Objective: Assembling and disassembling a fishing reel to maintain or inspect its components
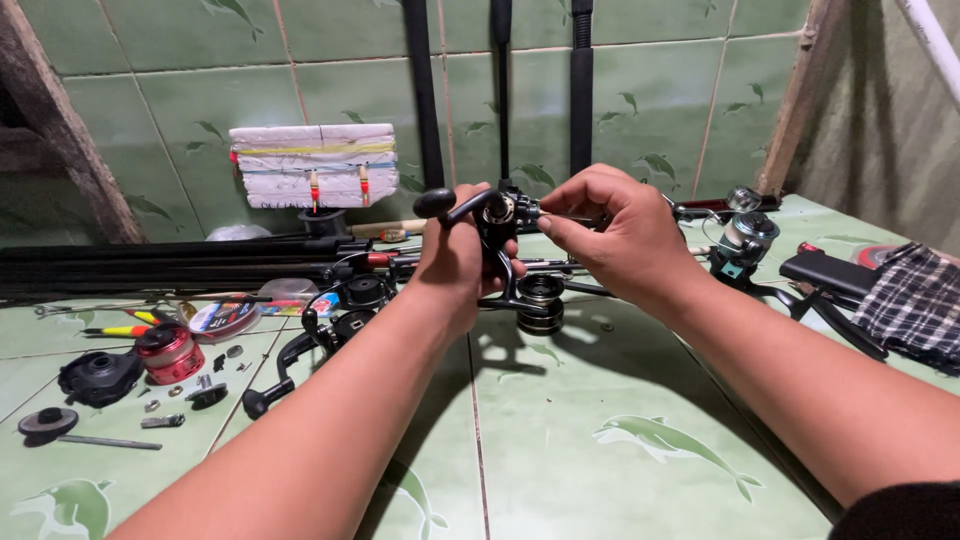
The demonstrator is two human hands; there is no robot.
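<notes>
Two hands working on a black fishing reel above the green tiled floor.

The left hand (455, 262) is gripping the fishing reel (497, 222) just above centre; the right hand (622, 235), at three o'clock of it, is pinching a thin tool (560, 214) against it; a red spool (168, 352) is lying at nine o'clock.

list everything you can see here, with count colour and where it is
fishing reel: one, black, held up in both hands, centre
spool: one, black, on the floor under the held reel
red spool: one, red, floor at left
round black parts: two, black, far left floor
second reel: one, silver and teal, right
foam block: one, white, against the wall
rods: several, black, lying along the wall
checked cloth: one, dark and white, right edge
tiled floor: green
left hand: grips the reel body
right hand: pinches at the reel's top
</notes>
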